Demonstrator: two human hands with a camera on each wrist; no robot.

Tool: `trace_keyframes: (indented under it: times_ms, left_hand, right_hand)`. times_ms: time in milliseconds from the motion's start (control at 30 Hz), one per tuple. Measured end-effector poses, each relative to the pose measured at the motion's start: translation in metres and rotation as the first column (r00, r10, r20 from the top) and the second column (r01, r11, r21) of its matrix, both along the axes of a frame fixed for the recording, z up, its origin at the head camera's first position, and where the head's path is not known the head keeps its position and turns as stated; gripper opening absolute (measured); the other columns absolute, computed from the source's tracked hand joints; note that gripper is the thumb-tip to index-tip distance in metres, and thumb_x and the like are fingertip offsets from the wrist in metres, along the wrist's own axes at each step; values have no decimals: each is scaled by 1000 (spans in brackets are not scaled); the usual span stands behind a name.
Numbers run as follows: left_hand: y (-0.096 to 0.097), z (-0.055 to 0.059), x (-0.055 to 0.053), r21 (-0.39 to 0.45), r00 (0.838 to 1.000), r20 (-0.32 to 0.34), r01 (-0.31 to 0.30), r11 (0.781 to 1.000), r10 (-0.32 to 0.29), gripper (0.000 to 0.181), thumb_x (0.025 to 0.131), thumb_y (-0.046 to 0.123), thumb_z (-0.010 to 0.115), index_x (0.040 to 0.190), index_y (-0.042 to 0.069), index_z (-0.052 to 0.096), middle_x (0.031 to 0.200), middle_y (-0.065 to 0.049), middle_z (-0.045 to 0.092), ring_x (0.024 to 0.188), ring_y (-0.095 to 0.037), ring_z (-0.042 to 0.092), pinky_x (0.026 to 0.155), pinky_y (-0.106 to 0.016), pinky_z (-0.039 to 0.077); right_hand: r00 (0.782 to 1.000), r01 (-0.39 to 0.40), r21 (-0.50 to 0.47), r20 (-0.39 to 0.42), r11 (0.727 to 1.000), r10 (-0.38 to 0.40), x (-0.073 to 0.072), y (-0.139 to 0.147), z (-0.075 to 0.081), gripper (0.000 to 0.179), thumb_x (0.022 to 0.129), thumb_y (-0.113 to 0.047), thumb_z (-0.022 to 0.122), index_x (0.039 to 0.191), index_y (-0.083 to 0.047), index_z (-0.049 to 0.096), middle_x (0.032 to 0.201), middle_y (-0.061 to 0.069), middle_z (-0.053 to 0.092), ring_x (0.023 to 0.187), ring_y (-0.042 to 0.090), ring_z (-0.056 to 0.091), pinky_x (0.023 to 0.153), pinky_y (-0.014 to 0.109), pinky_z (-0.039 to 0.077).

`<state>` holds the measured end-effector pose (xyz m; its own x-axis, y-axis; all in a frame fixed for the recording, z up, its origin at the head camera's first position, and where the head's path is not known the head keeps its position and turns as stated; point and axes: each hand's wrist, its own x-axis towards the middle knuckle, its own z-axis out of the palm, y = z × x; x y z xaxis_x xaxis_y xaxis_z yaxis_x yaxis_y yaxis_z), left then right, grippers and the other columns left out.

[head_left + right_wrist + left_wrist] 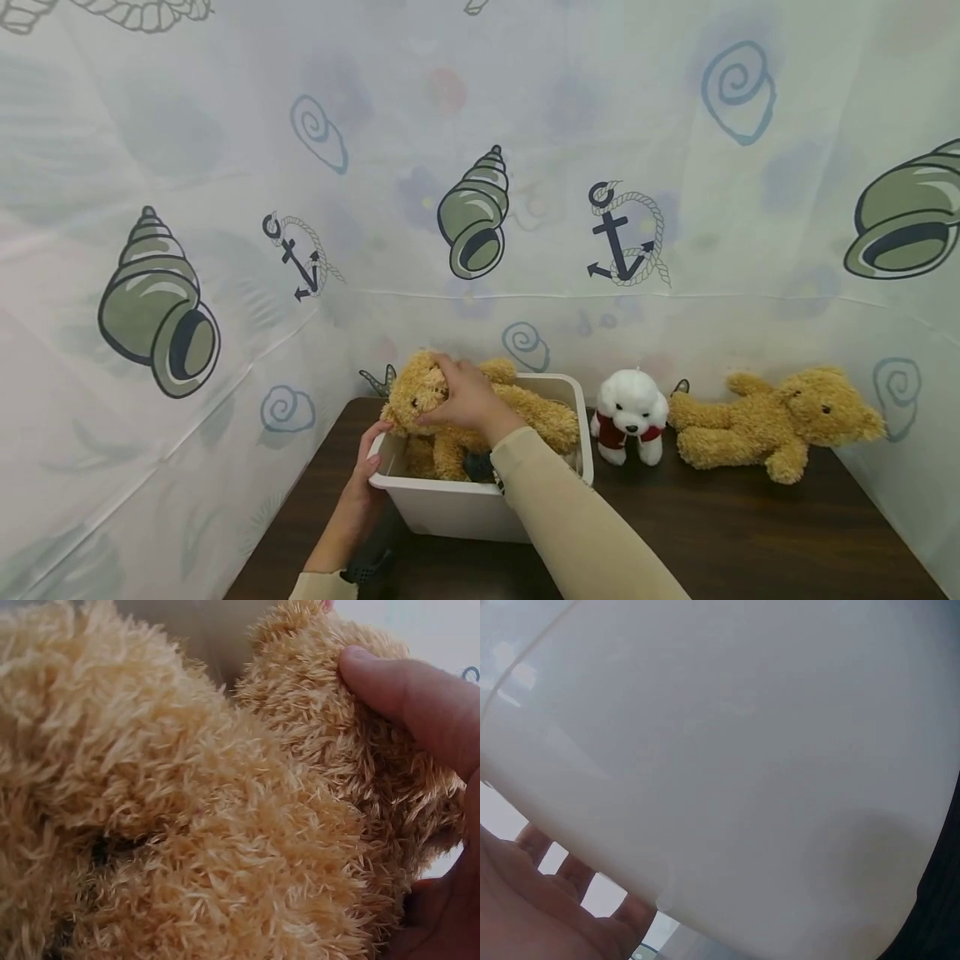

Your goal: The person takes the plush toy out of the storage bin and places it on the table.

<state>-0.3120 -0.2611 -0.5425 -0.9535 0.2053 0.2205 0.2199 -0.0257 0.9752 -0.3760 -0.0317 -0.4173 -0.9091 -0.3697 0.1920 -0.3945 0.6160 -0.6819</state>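
"Gripping noted for both hands. Right hand (468, 400): thumb and fingers curl round the head of a golden teddy bear (536, 408). Left hand (365, 471): holds the left end of a white plastic bin (457, 508), fingers hooked at its edge in the left wrist view."

"Position of the bear?"

"Lying lengthwise inside the bin, head at the left end and above the rim, body toward the right. What lies beneath it: cannot tell."

"Failure modes from here?"

"First, slip. The hold is on the head only, the fur looks loose and the body is unsupported; a weak pinch could let the bear roll. Second, snag. An arm or leg could catch on the rim if the bear shifts sideways. Third, tipping or sliding. A hard pull by the left hand could drag the bin over the tabletop (735, 533)."

"Neighbours at risk?"

"White plush dog in a red vest (632, 412), upright just beside the bin's right end; a slide that way could topple it. Second teddy bear (772, 421) lies beyond the dog, probably safer."
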Motion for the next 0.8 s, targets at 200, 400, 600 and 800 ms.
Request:
trace_keyframes:
  times_ms: [200, 400, 600, 800]
  left_hand:
    - [0, -1, 0, 9, 1000, 7, -2, 1000, 2, 58, 110, 44, 30, 162, 23, 19, 172, -2, 7, 157, -37, 13, 114, -51, 30]
    - [0, 0, 0, 0, 1000, 12, -13, 1000, 13, 57, 109, 45, 30, 162, 25, 20, 172, -2, 9, 157, -38, 14, 118, -63, 28]
    - [-1, 0, 0, 2, 1000, 10, -11, 1000, 11, 57, 110, 44, 30, 162, 24, 20, 171, -2, 11, 156, -38, 15, 116, -59, 31]
    - [-1, 0, 1, 12, 1000, 4, -5, 1000, 5, 60, 109, 44, 30, 163, 22, 17, 169, -7, 12, 153, -43, 20, 109, -53, 38]
  right_hand:
    - [999, 4, 14, -45, 1000, -4, 1, 1, 1, 104, 78, -40, 99, 162, -31, 40, 148, 15, 58, 136, 34, 58, 112, 56, 50]
    - [996, 18, -12, -93, 1000, -19, 4, 1, 3, 103, 77, -38, 100, 161, -35, 39, 141, 10, 56, 126, 30, 57, 108, 54, 51]
    - [985, 21, -29, -171, 999, -25, 2, 1, 2, 102, 79, -38, 99, 162, -33, 39, 140, 9, 57, 126, 29, 57, 110, 53, 48]
    - [972, 97, -270, -179, 958, -149, -1, 7, 4, 99, 83, -34, 96, 162, -29, 38, 141, 10, 56, 126, 30, 56, 106, 55, 51]
